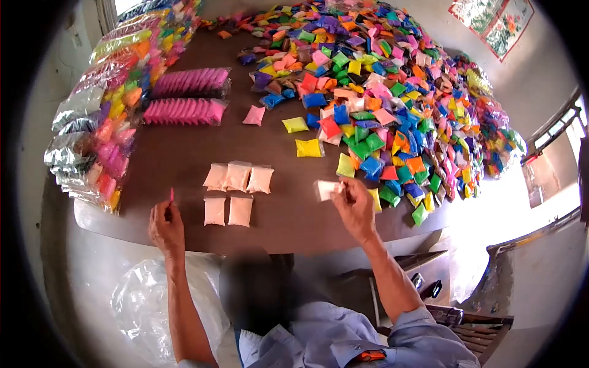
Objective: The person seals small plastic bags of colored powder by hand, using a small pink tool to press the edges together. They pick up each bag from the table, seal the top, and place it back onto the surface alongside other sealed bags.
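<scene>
My right hand [354, 205] pinches a small clear packet of pale peach powder [325, 190] at the near edge of the big pile. My left hand [164, 224] is closed on a thin pink item [172, 194] near the table's front left edge. Between the hands, several peach packets lie flat in two rows: an upper row [237, 176] whose packets overlap or touch, and two packets [240, 210] below it, a little apart.
On the brown table [165, 159], a large heap of coloured packets [368, 122] covers the right and back. Bundled packets [92, 141] line the left edge. Two rows of pink packets [184, 111], a loose pink packet [253, 115] and yellow packets [308, 148] lie further back.
</scene>
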